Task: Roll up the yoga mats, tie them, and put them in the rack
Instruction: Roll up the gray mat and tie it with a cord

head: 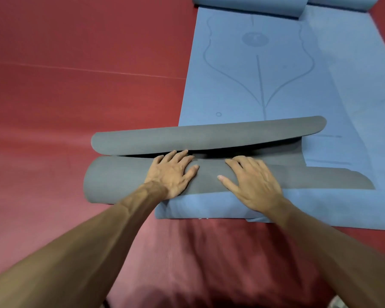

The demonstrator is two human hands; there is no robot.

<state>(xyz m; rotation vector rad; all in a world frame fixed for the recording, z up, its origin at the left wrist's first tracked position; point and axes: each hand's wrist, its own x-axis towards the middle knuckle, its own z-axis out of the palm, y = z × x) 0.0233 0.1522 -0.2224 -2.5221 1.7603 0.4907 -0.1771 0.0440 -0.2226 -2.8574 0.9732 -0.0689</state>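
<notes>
L hand (171, 174) & R hand (253, 183) press flat, side by side, on a half-rolled grey mat (120, 181) lying crosswise over the near end of a blue mat (253, 74) on the red floor (76, 85). Fingers spread, released, gripping nothing.

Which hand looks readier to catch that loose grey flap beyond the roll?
Probably left: the left hand has fingers at the gap beneath the flap, while the right hand lies flat farther back on the roll.
</notes>
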